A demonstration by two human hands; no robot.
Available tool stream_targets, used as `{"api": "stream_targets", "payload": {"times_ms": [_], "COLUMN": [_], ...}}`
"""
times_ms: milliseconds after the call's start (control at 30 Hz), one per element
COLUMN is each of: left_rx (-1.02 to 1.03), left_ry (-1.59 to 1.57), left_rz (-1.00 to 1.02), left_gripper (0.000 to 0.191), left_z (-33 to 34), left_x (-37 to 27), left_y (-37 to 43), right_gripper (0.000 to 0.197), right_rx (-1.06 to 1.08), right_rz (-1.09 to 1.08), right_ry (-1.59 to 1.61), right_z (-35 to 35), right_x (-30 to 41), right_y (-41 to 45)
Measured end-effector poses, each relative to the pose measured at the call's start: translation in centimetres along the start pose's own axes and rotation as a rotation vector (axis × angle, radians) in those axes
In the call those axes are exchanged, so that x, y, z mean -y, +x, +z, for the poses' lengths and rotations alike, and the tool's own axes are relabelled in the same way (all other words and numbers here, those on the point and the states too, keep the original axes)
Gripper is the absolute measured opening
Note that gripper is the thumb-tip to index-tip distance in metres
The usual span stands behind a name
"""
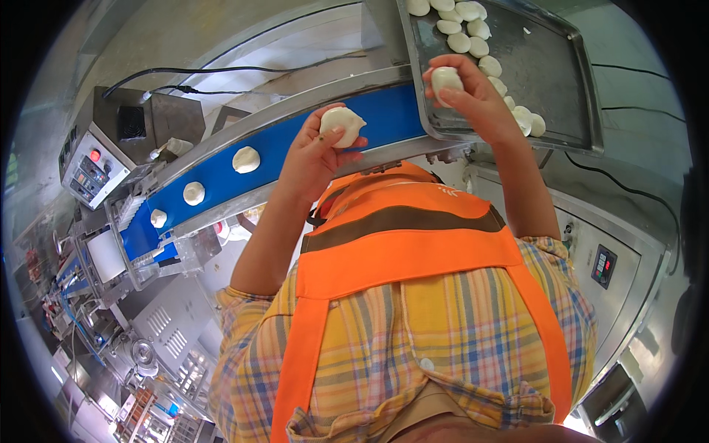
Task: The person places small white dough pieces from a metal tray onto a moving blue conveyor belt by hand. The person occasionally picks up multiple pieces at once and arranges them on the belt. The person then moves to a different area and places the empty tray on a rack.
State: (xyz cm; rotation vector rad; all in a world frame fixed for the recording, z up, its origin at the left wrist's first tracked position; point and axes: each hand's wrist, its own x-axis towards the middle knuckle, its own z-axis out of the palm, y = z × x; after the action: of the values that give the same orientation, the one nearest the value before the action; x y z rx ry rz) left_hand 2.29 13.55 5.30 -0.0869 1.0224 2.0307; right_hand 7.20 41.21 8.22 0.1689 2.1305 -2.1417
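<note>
My left hand [318,149] holds a flattened white dough piece [342,126] above the blue conveyor belt [282,141], the thumb lying across its face. A rounder dough ball [446,86] is gripped between the thumb and fingers of my right hand [471,99], over the near left part of a metal tray [595,119]. Several pale dough rounds [458,42] lie in a curved line in that tray. Farther left on the belt sit three separate dough pieces: a larger one [246,160], a middle one [194,193] and a small one [158,218].
Metal rails [232,213] edge the belt. A steel control box [99,166] with a red button stands beyond it at the left, near black cables [221,70]. Rollers and machinery [106,256] are at the belt's far left end. A steel cabinet [587,221] with a small panel stands right.
</note>
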Motion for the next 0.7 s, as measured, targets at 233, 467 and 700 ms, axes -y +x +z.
{"api": "stream_targets", "payload": {"times_ms": [233,467,700], "left_rx": [-0.064,-0.103,-0.257], "left_ry": [-0.083,0.568,0.567], "left_rz": [-0.063,0.141,0.041], "left_gripper": [0.043,0.047,0.038], "left_z": [-0.3,-0.6,-2.2], "left_x": [1.3,3.2,4.1], "left_y": [-0.6,2.3,3.8], "right_gripper": [0.045,0.043,0.036], "right_rx": [-0.04,0.075,0.129], "right_rz": [0.108,-0.198,-0.342], "right_ry": [0.381,-0.695,-1.47], "right_z": [1.1,3.8,5.3], "right_x": [-0.6,-2.7,-5.5], "right_y": [0.0,1.6,3.5]}}
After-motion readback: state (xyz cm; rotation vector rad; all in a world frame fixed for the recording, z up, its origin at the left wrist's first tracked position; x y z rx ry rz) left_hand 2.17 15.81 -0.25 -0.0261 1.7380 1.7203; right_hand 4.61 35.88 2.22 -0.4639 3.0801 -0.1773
